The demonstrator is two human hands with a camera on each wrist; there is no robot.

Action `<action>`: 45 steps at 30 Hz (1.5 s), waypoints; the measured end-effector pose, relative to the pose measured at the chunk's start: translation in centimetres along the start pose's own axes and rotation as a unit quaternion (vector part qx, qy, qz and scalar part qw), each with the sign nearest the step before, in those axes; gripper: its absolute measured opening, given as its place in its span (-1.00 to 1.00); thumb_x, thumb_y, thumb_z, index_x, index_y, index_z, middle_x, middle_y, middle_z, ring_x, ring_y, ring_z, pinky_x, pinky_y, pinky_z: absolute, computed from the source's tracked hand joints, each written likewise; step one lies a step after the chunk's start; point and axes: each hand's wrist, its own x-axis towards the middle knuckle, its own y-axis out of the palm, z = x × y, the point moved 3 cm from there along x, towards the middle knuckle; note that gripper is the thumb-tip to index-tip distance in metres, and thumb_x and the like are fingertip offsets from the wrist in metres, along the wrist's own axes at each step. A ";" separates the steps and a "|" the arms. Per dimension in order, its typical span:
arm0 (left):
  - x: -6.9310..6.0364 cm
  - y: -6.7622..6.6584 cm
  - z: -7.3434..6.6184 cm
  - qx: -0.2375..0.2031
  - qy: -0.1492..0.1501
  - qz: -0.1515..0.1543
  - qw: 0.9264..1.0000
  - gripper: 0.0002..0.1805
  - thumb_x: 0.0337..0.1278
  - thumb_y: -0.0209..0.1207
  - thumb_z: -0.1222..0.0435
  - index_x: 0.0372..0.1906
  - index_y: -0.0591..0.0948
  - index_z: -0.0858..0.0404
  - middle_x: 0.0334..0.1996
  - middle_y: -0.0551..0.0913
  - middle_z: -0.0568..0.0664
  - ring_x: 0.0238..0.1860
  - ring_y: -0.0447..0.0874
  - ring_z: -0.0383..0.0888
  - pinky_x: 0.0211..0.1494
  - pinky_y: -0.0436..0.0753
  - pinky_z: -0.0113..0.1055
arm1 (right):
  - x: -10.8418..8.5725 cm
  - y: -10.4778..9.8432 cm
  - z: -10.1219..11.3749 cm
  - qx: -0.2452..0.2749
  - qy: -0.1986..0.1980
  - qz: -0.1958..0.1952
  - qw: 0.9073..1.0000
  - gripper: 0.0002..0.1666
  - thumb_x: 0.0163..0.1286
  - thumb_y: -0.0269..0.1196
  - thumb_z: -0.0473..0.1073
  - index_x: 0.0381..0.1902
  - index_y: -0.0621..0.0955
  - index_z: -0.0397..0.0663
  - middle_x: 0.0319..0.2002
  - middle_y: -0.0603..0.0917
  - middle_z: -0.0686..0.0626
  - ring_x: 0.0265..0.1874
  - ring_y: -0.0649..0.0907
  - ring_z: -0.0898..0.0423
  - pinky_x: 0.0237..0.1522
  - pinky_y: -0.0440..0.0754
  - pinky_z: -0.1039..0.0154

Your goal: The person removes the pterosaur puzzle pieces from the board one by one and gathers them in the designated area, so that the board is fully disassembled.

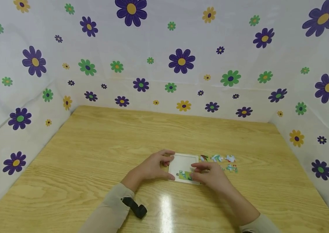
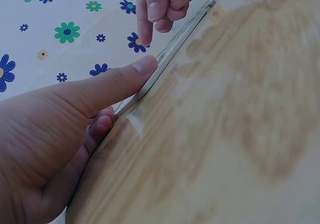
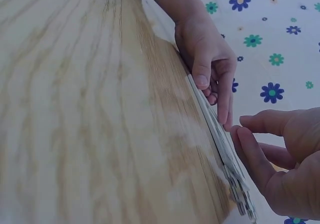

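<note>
A shallow white puzzle tray [image 1: 184,161] lies flat on the table. My left hand [image 1: 154,165] holds it along its left side, the thumb at the near corner and the index finger by the far one. Joined green picture pieces [image 1: 184,175] fill part of the tray's near right side. Over that side is my right hand [image 1: 213,175], thumb and fingers parted, with nothing visible between them. In the right wrist view, the right hand [image 3: 287,154] has its fingertips close to the tray edge. Its contact with the pieces is unclear.
Several loose jigsaw pieces [image 1: 216,158] lie on the wooden table [image 1: 123,136] to the right of the tray, some partly behind my right hand. A flower-print cloth [image 1: 152,42] encloses the back and sides. A black strap [image 1: 135,207] hangs at my left sleeve.
</note>
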 end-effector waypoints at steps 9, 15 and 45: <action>-0.1 0.2 0.0 -0.009 0.004 0.005 1.000 -0.12 -0.15 0.56 0.05 0.37 0.51 0.21 0.41 0.37 -0.23 -0.05 0.46 -0.24 0.02 0.51 -0.40 | 0.3 1.4 -0.2 0.018 -0.028 0.054 0.998 -0.56 0.31 0.39 -0.22 0.09 0.64 -0.36 -0.21 0.61 -0.13 -0.35 0.62 0.12 -0.33 0.69 0.36; 0.0 0.0 -0.4 -0.011 0.002 0.003 1.000 -0.10 -0.16 0.57 0.06 0.37 0.50 0.23 0.42 0.36 -0.22 -0.03 0.47 -0.25 0.03 0.52 -0.41 | 0.1 1.3 0.1 -0.045 -0.050 0.069 0.995 -0.51 0.32 0.38 -0.14 0.10 0.64 -0.35 -0.07 0.65 -0.19 -0.34 0.64 0.14 -0.37 0.63 0.36; -0.1 -0.1 -0.2 -0.002 0.010 -0.003 1.000 -0.11 -0.17 0.57 0.05 0.34 0.52 0.29 0.42 0.37 -0.18 -0.03 0.49 -0.25 0.04 0.53 -0.42 | 0.0 1.4 0.2 0.080 -0.015 0.087 0.993 -0.74 0.50 0.14 -0.34 0.06 0.57 -0.40 -0.18 0.65 -0.23 -0.29 0.75 0.05 -0.20 0.74 0.24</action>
